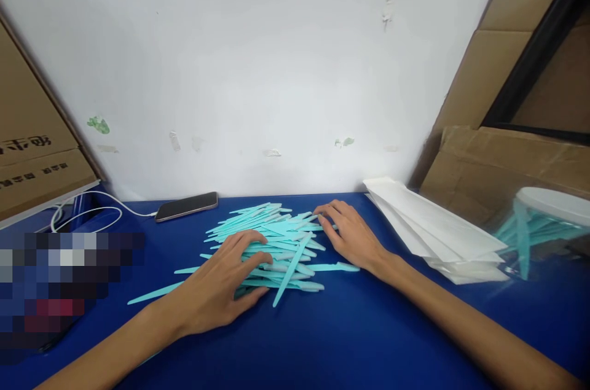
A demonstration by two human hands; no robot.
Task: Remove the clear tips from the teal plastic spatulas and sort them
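Observation:
A loose pile of turquoise eyebrow razors (281,230), long and thin with clear-looking caps, lies on the blue tabletop (350,328). Over the pile's left front side rests my left hand (221,282), fingers curved and apart. Its palm and fingers hide some of the razors. My right hand (353,233) is at the far right edge of the pile, with bent, spread fingers touching razor ends. One razor (292,270) lies slanted across the top of the others, between my hands. Another (152,293) sticks out to the left, partly under my left wrist.
A phone (187,207) with a white cable (133,210) lies at the back left. White paper sleeves (437,230) are stacked on the right. Beside them a clear tub with a white lid (553,202) holds more razors. Cardboard boxes (41,113) flank the table; a wall stands behind.

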